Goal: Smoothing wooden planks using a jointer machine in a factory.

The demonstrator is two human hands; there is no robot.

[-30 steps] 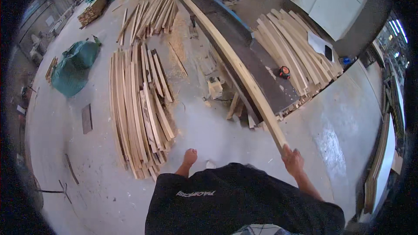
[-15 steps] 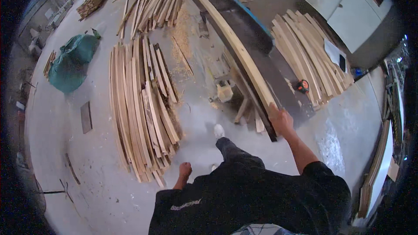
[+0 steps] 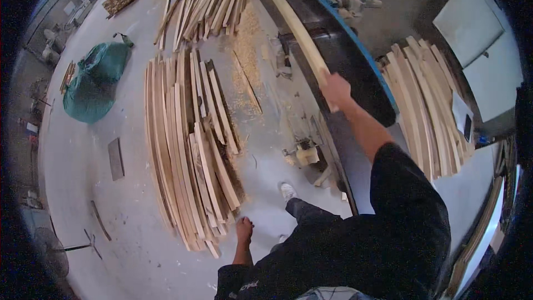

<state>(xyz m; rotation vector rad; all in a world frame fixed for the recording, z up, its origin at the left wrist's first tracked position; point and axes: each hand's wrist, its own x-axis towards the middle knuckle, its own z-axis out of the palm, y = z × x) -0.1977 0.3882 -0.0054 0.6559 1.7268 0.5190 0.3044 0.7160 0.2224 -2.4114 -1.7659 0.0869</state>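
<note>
My right hand (image 3: 337, 90) is closed around the near end of a long, pale wooden strip (image 3: 300, 30). The strip lies lengthwise along a dark, long-bedded machine (image 3: 355, 66) with a blue edge, and its far end runs out of the top of the view. My right arm stretches forward over the machine's near part. Down at my left side, my left hand (image 3: 244, 229) hangs with curled fingers and nothing visible in it. It is beside the near end of a large pile of wooden strips (image 3: 177, 150) on the floor.
Another stack of strips (image 3: 422, 100) stands right of the machine, with a phone (image 3: 468, 126) on paper there. More strips (image 3: 214, 5) lie farther back, near wood shavings (image 3: 250, 39). A green sack (image 3: 100, 78) sits on the left floor. White cabinet doors (image 3: 472, 28) are at right.
My right hand has moved forward along the machine with the wooden strip. The view has shifted, and the tape measure at the machine's near right is no longer visible. My left hand stays low.
</note>
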